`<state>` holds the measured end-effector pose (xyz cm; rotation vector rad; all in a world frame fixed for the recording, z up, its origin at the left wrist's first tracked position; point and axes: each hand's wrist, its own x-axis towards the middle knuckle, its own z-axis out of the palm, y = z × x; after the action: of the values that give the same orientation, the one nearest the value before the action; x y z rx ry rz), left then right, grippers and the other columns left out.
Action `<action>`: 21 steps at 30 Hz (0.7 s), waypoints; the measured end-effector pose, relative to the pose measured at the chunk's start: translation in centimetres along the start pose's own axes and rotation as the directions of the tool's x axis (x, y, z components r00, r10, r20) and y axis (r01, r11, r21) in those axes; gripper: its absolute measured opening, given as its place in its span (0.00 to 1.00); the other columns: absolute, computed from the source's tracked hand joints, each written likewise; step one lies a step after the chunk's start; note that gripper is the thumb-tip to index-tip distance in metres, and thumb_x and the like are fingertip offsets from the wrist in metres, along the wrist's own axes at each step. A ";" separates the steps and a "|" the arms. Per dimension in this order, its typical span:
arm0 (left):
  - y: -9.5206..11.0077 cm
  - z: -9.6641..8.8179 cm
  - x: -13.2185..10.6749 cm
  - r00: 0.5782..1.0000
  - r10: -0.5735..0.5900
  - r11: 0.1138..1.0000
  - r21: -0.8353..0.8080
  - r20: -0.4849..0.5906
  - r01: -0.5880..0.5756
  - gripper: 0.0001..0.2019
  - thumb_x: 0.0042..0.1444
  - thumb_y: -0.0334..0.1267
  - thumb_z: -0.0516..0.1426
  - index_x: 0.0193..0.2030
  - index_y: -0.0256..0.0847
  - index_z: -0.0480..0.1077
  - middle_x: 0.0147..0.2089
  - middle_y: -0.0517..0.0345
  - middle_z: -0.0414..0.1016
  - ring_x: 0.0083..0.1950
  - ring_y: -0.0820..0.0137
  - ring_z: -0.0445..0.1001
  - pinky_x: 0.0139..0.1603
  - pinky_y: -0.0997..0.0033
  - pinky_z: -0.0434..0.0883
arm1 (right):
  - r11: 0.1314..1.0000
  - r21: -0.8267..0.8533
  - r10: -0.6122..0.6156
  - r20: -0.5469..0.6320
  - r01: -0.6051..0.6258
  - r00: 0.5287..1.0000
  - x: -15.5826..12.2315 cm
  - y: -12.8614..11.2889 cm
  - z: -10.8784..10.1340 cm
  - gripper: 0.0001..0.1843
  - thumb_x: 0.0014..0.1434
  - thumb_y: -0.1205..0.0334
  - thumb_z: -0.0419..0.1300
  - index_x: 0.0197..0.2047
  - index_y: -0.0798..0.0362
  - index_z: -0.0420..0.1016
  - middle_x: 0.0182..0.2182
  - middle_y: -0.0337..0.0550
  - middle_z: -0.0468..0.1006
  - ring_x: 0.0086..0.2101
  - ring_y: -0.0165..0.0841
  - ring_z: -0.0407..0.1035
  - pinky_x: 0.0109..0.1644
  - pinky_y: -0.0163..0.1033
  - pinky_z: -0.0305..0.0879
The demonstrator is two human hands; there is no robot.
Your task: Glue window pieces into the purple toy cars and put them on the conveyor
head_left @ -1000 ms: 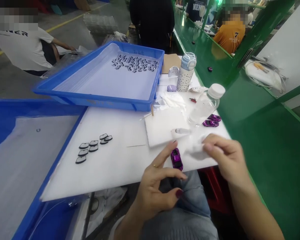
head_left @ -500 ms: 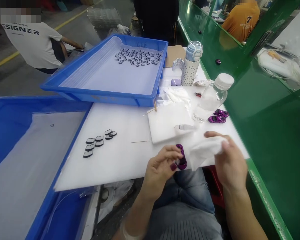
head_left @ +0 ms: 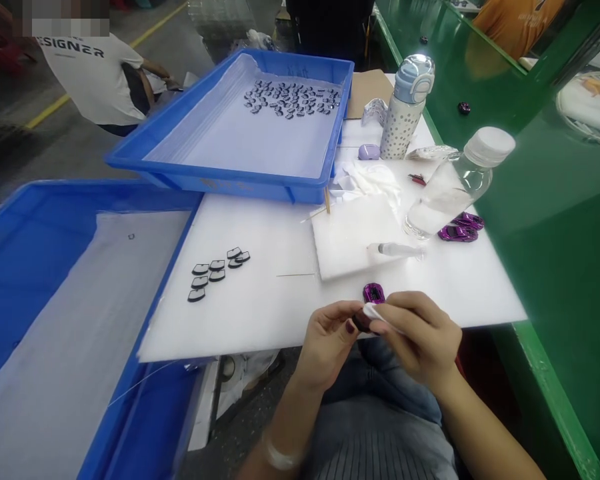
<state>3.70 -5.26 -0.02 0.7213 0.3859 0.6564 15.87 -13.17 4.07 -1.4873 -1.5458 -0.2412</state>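
My left hand (head_left: 325,340) pinches a small dark piece (head_left: 361,321) in front of the table's near edge; the fingers partly cover it. My right hand (head_left: 423,337) is closed on a folded white cloth (head_left: 380,313), whose tip presses against the dark piece. Just beyond my fingertips is a purple toy car (head_left: 373,293), its near end hidden by the hands. Several black-rimmed window-shaped pieces (head_left: 217,265) lie to the left on the white board (head_left: 270,313). A syringe-like clear tube (head_left: 397,250) rests across a white foam pad (head_left: 355,233).
A blue tray (head_left: 220,175) with several small dark parts stands at the back. To the right are a clear bottle (head_left: 440,193), a dotted flask (head_left: 400,120) and more purple cars (head_left: 459,233). A thin stick (head_left: 295,275) lies mid-board. A co-worker (head_left: 95,80) sits far left.
My right hand has moved left, bringing the cloth, loose and hanging before, against the piece in my left hand. The purple car now shows beyond my fingers. The whole view has shifted slightly.
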 end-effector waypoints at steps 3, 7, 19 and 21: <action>-0.1 0.0 0.0 0.998 -0.010 1.000 0.025 -0.063 0.011 0.15 0.45 0.47 0.72 0.35 0.41 0.82 0.30 0.54 0.79 0.29 0.72 0.76 0.34 0.75 0.77 | 0.986 -0.096 -0.133 0.009 0.133 0.991 0.2 -0.1 -0.2 0.07 0.60 0.71 0.61 0.43 0.59 0.76 0.31 0.43 0.71 0.26 0.25 0.64 0.27 0.32 0.67; -0.2 0.1 -0.1 0.999 -0.025 0.999 0.035 -0.040 0.026 0.14 0.46 0.47 0.72 0.35 0.41 0.82 0.30 0.54 0.80 0.31 0.72 0.77 0.36 0.76 0.76 | 0.976 -0.104 -0.187 0.047 0.191 0.981 0.4 0.0 -1.2 0.07 0.57 0.71 0.62 0.40 0.59 0.76 0.29 0.42 0.71 0.27 0.26 0.66 0.26 0.33 0.68; -0.2 0.1 -0.6 0.997 -0.060 0.995 0.071 -0.051 0.063 0.16 0.45 0.49 0.72 0.35 0.40 0.82 0.29 0.53 0.79 0.30 0.71 0.76 0.35 0.74 0.76 | 0.976 -0.070 -0.204 0.048 0.207 0.978 0.1 0.3 -1.3 0.06 0.54 0.71 0.61 0.37 0.56 0.75 0.29 0.42 0.71 0.26 0.26 0.65 0.24 0.35 0.67; -0.2 0.2 -0.5 0.998 -0.054 0.995 0.080 -0.043 0.057 0.15 0.46 0.49 0.71 0.35 0.41 0.82 0.29 0.53 0.79 0.32 0.70 0.77 0.37 0.74 0.77 | 0.983 -0.095 -0.155 0.038 0.158 0.987 0.2 0.2 -1.5 0.08 0.55 0.72 0.62 0.39 0.56 0.76 0.30 0.42 0.71 0.27 0.27 0.66 0.25 0.34 0.67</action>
<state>3.49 -5.83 -0.02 0.7726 0.4703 0.6066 16.78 -14.01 4.92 -1.4514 -1.6991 -0.3921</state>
